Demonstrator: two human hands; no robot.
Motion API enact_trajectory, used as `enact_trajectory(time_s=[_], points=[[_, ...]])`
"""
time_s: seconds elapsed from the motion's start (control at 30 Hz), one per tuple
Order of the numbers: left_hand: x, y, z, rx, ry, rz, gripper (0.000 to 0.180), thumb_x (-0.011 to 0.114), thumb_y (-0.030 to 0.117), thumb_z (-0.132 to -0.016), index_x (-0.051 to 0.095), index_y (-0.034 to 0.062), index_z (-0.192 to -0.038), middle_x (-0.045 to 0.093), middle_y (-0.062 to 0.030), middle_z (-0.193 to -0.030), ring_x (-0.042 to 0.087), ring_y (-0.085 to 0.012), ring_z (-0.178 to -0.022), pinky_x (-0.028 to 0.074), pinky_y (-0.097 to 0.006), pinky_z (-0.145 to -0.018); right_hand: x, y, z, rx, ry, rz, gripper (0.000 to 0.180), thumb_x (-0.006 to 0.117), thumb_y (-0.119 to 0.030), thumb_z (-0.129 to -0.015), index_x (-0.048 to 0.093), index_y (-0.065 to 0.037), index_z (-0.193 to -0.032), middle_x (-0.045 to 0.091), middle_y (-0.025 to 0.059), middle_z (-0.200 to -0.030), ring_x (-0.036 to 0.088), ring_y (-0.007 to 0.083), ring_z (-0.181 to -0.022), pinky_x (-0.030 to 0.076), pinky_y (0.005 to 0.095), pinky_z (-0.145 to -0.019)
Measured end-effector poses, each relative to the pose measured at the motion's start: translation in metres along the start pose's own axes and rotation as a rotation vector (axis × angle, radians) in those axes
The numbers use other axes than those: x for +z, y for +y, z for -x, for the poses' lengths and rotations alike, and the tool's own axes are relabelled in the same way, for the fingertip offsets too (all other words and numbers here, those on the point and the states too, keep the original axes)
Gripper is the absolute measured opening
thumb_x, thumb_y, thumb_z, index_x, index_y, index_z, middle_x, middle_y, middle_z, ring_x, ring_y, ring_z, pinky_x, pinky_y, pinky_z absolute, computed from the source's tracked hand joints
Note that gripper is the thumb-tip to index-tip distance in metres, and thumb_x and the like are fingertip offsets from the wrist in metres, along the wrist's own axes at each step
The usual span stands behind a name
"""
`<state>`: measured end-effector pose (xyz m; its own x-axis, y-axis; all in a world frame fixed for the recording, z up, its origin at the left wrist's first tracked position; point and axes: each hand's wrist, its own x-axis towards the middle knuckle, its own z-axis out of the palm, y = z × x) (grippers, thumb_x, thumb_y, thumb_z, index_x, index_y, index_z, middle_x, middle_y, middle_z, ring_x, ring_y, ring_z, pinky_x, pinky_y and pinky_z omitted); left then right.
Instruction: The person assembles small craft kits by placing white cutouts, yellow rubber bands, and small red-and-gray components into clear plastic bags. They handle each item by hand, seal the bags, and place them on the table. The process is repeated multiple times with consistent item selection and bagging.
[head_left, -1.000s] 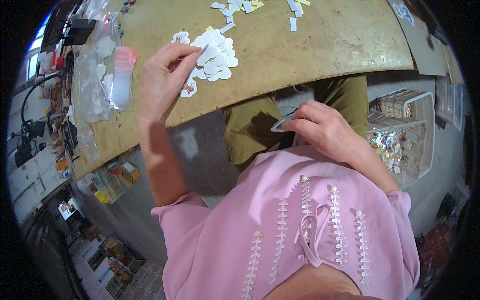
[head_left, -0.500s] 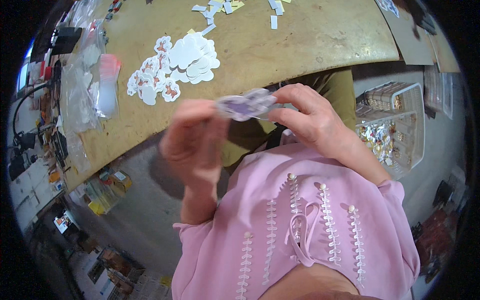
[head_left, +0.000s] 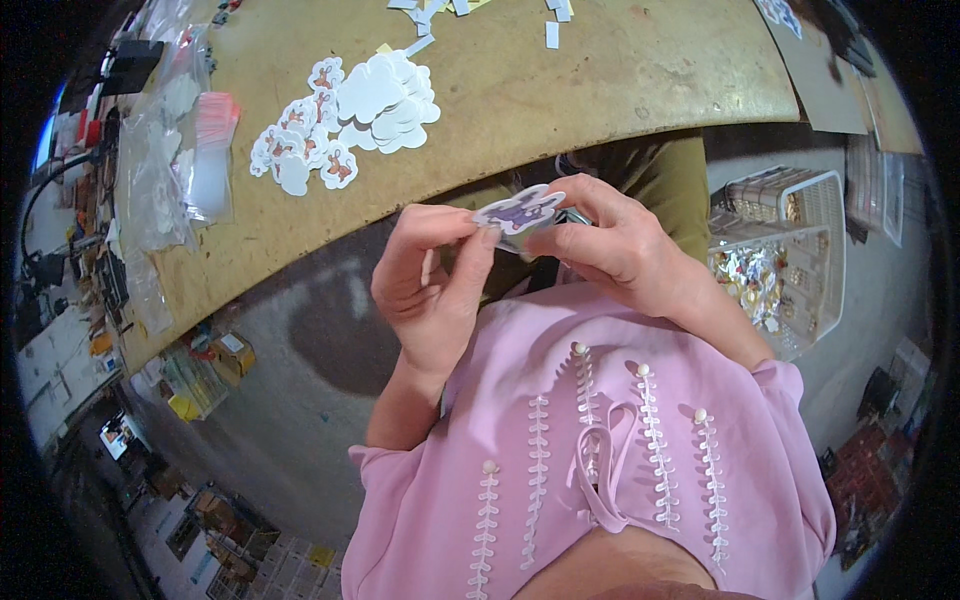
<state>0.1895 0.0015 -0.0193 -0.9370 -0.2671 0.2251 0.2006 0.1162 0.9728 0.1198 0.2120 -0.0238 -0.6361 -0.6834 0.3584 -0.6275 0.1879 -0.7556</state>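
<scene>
Between my two hands, just off the table's edge, is a small die-cut cutout (head_left: pixel 517 213) with a purple printed figure and a white border. It may be several layers thick; I cannot tell. My left hand (head_left: pixel 428 275) pinches its left side between thumb and fingers. My right hand (head_left: pixel 622 240) grips the right side, its thumb low and its fingers along the top. On the table beyond lies a pile of blank white scalloped cutouts (head_left: pixel 385 105). Touching that pile on its left are several cutouts with a reddish-brown printed figure (head_left: pixel 298 140).
Clear plastic bags (head_left: pixel 160 160) and a stack of pink-topped clear sleeves (head_left: pixel 212 160) lie on the table's left side. Small white and yellow paper slips (head_left: pixel 552 36) are scattered at the far side. Right of my legs stands a white plastic basket (head_left: pixel 835 250) holding shiny pieces.
My left hand, blurred before, is now steady, with its thumb pressed on the cutout. The cutout has shifted slightly right and turned its printed face more into sight.
</scene>
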Motion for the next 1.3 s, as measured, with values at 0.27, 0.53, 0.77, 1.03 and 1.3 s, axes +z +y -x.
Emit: enact_trajectory(time_s=[0.27,0.53,0.77,1.03,1.3], points=[[-0.018,0.013,-0.006,0.229,-0.318,-0.605,0.023,0.082,-0.005,-0.077,0.076,0.0094,-0.095,0.071,-0.0029,-0.090,0.065,-0.0237,-0.084,0.050,-0.036,-0.078,-0.002,-0.006,0.000,0.040,-0.124,-0.039,0.027,0.070,-0.001,-0.081,0.071,-0.001,-0.108,0.067,0.0168,-0.118,0.068,0.0333,-0.106,0.059,0.0388,-0.084],[-0.009,0.019,-0.006,0.276,-0.342,-0.619,0.023,0.081,0.007,-0.079,0.077,0.0126,-0.100,0.067,-0.0021,-0.094,0.063,-0.0249,-0.094,0.048,-0.041,-0.086,-0.001,-0.005,0.005,0.049,-0.137,0.032,0.035,0.075,0.006,-0.074,0.071,0.000,-0.108,0.066,0.0189,-0.119,0.069,0.0340,-0.106,0.059,0.0389,-0.080],[-0.033,0.004,-0.014,0.242,-0.412,-0.471,0.020,0.085,0.008,-0.078,0.077,0.0102,-0.097,0.070,-0.0047,-0.097,0.067,-0.0275,-0.093,0.054,-0.040,-0.083,0.004,-0.008,-0.002,-0.002,-0.162,0.032,0.027,0.073,-0.002,-0.077,0.071,0.001,-0.104,0.067,0.0178,-0.118,0.069,0.0349,-0.107,0.060,0.0412,-0.086],[-0.123,-0.027,-0.073,0.104,0.155,-0.934,0.025,0.084,0.007,-0.087,0.074,0.0025,-0.110,0.067,-0.0055,-0.100,0.061,-0.0140,-0.081,0.054,-0.030,-0.076,0.009,-0.003,-0.001,-0.049,-0.052,0.089,0.027,0.072,0.003,-0.071,0.069,0.000,-0.098,0.067,0.0146,-0.101,0.069,0.0331,-0.093,0.059,0.0414,-0.078],[-0.130,-0.035,-0.076,0.151,0.215,-0.847,0.012,0.077,0.005,-0.095,0.078,0.0000,-0.106,0.069,-0.0070,-0.091,0.061,-0.0095,-0.071,0.052,-0.026,-0.067,0.011,0.001,0.002,-0.035,-0.079,0.079,0.028,0.072,0.005,-0.073,0.070,0.000,-0.101,0.067,0.0147,-0.104,0.069,0.0333,-0.097,0.058,0.0414,-0.081]])
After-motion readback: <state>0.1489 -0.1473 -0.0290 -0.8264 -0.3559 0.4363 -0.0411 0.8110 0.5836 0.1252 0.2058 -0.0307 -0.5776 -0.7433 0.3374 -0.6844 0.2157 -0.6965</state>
